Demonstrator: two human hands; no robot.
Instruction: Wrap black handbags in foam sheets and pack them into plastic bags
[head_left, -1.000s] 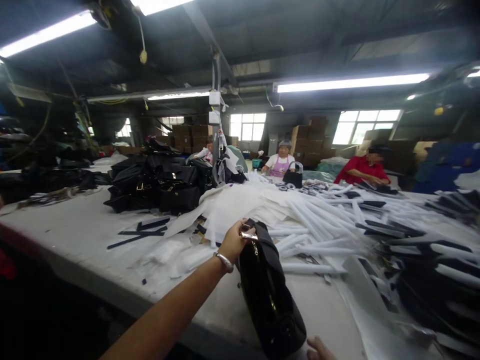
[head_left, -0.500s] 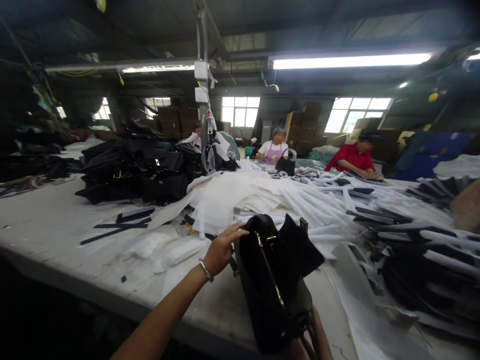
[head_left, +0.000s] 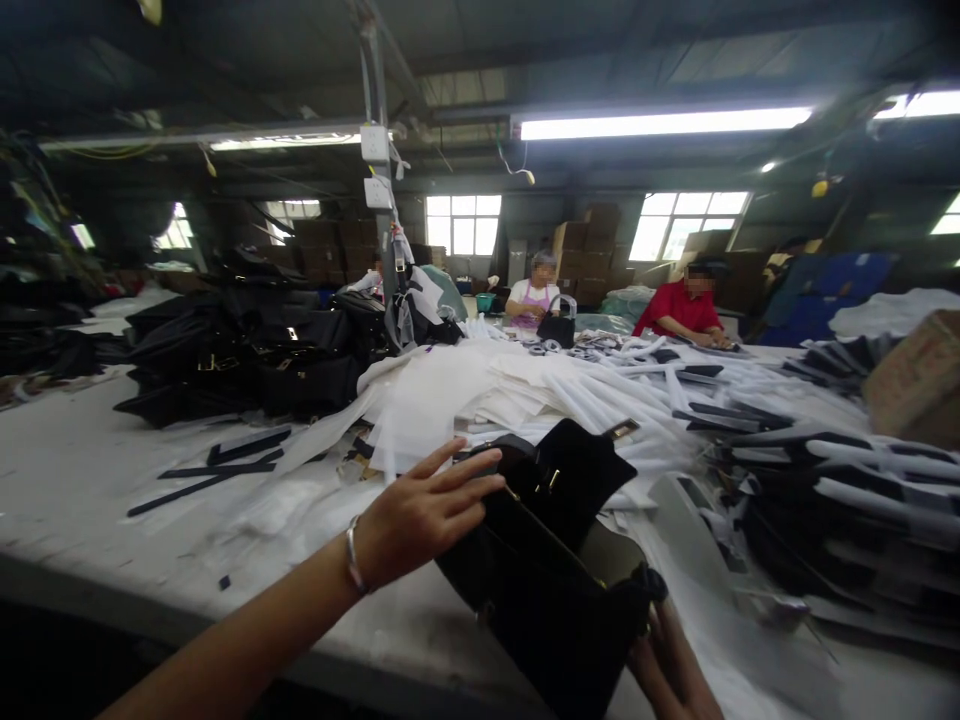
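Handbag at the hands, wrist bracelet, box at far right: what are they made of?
Handbag: leather or faux leather, perhaps; black, mostly dull, its raised flap holding shape. Too dark to see grain.
Bracelet: likely polished metal; silvery with bright highlights.
Box: probably cardboard, matte; brown and flat-sided.

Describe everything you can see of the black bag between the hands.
The black bag looks leather-like, with gold-coloured metal fittings. Its flap stands raised, with a metal piece at its tip; a gold zip runs lengthwise, open or closed I can't tell. It sits tilted at the pale table's near edge. The left hand touches its far end, the right hand its near end.
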